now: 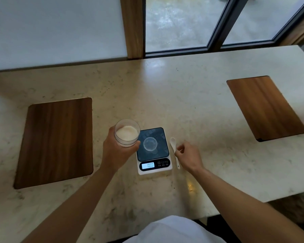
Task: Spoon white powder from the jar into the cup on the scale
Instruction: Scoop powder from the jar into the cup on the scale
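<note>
i've got the jar (127,133) in my left hand (115,151), just left of centre in the frame, fingers wrapped around its lower wall and closed firmly on it. it is clear and open-topped, about half full of white powder (126,133), held beside the upper left corner of the scale (154,150). i judge it light but slick-walled, so a grip low and all the way round, as now, seems right, and tipping it slightly toward the spoon should help.

the small clear cup (150,144) sits in the middle of the scale's dark platform. it looks thin and very light, so i reckon a knock from the spoon could shift it.

the white spoon (175,151) lies on the table (191,88) just right of the scale, bowl pointing toward the top of the frame. my right hand (189,155) hovers at its handle, fingers loosely curled and holding nothing; whether a fingertip touches it i cannot tell. the spoon looks stiff, smooth and light; i'd pinch it mid-handle.
</note>
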The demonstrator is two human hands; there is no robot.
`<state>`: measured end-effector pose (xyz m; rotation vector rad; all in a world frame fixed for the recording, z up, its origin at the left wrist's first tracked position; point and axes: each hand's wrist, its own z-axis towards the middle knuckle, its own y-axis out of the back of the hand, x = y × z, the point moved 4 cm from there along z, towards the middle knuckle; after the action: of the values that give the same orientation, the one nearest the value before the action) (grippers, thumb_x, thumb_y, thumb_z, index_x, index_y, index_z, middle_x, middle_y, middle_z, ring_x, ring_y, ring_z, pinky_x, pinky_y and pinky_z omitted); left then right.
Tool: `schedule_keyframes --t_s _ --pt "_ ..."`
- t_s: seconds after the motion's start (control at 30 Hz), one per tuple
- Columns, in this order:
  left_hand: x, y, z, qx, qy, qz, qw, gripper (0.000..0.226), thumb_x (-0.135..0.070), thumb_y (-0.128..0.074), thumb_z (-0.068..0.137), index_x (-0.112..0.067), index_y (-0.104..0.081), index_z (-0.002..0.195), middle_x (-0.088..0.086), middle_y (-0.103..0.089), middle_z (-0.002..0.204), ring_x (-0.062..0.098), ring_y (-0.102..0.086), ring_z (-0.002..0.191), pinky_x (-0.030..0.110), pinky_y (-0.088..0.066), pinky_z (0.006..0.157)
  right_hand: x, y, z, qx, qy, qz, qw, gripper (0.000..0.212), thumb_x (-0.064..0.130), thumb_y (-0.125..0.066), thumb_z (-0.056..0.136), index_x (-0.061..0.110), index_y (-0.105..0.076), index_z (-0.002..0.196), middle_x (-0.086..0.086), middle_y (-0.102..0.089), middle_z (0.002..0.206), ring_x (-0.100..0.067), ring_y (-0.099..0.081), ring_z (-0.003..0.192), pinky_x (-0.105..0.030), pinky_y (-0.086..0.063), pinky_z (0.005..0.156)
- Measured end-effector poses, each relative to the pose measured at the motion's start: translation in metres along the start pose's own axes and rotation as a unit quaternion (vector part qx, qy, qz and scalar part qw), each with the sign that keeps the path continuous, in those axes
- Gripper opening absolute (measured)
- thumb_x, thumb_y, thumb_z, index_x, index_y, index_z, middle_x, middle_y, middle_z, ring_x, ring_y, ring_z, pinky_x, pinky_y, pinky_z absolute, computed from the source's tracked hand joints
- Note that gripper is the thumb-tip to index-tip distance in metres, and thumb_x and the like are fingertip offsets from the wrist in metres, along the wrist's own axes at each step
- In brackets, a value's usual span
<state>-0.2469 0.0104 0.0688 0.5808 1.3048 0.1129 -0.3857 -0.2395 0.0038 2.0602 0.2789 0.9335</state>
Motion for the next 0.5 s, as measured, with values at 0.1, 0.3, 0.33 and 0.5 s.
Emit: schedule_keyframes --t_s 0.1,0.3,0.33,0.5 --pt "-0.001 -0.003 -0.004 -0.001 0.014 -0.008 1.000 0.083 -0.042 -0.089 0.062 -0.020 -0.048 0.131 -0.008 -0.059 0.121 0.006 -0.058 0.105 0.013 -0.048 0.085 -0.008 -0.003 -0.012 0.004 -0.015 -0.018 1.000 0.015 0.029 -0.068 0.086 0.015 -0.067 0.082 0.002 -0.069 0.078 -0.014 -0.064 0.071 -0.038 -0.058 0.070" --pt "0.000 -0.007 -0.011 0.009 0.016 -0.005 1.000 0.081 -0.046 -0.088 0.064 -0.032 -0.043 0.130 -0.025 -0.052 0.117 -0.006 -0.053 0.108 0.006 -0.045 0.084 -0.014 -0.009 -0.018 0.043 -0.044 -0.071 0.996 0.023 0.026 -0.076 0.079 0.009 -0.069 0.065 -0.005 -0.069 0.061 -0.020 -0.067 0.056 -0.041 -0.058 0.057" --pt "0.000 -0.007 -0.011 0.009 0.014 -0.006 1.000 0.082 -0.045 -0.089 0.065 -0.035 -0.042 0.130 -0.029 -0.050 0.118 -0.006 -0.053 0.108 0.005 -0.044 0.084 -0.015 -0.010 -0.017 0.052 -0.053 -0.074 0.995 0.024 0.027 -0.075 0.078 0.010 -0.070 0.062 -0.004 -0.069 0.059 -0.019 -0.067 0.053 -0.040 -0.058 0.054" --pt "-0.003 -0.007 -0.016 0.006 0.016 -0.005 1.000 0.082 -0.044 -0.090 0.064 -0.043 -0.039 0.128 -0.036 -0.049 0.117 -0.008 -0.052 0.107 0.003 -0.043 0.082 -0.017 -0.015 -0.012 0.073 -0.074 -0.071 0.992 0.027 0.027 -0.075 0.077 0.008 -0.070 0.058 -0.002 -0.063 0.051 -0.012 -0.055 0.041 -0.025 -0.042 0.041"
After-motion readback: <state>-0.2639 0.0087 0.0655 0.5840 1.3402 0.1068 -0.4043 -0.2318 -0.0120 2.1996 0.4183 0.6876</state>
